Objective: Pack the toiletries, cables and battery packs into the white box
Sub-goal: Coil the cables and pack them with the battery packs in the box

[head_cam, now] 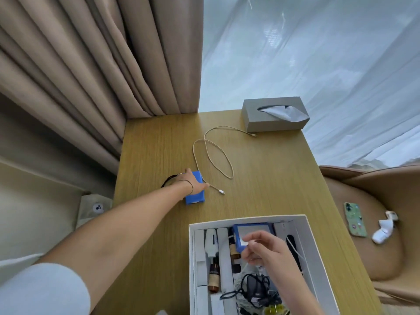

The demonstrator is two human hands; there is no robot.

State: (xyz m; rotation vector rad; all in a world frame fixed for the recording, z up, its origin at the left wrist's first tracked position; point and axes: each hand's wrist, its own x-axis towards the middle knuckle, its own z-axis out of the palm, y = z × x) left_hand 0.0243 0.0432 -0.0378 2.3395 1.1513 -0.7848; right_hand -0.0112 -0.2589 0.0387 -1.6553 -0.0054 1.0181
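White box (313, 246) sits open at the near edge of the tabletop (272, 178), toward its right side. Contents: a blue battery pack (252, 230) with a grey face at the far end; a white bottle (211, 243) and a brown bottle (213, 280) in a left-hand channel between white dividers; a second brown bottle (234, 247) partly hidden beside the pack; a tangled black cable with charger (254, 289) at the near end; a thin white cable (293, 245) along the right side.

Right hand (266, 251) is over the box interior, fingers loosely curled and narrow; whether they hold anything cannot be told.

Left hand (193, 181) reaches across the tabletop's left half, fingers wrapped over a second blue battery pack (196, 198) lying flat on the wood, a black cable (168, 179) looping out behind the wrist.

A beige braided cable (213, 153) lies loosely looped mid-tabletop, one plug just beside the left hand, the other near a grey tissue box (272, 121) at the far right corner
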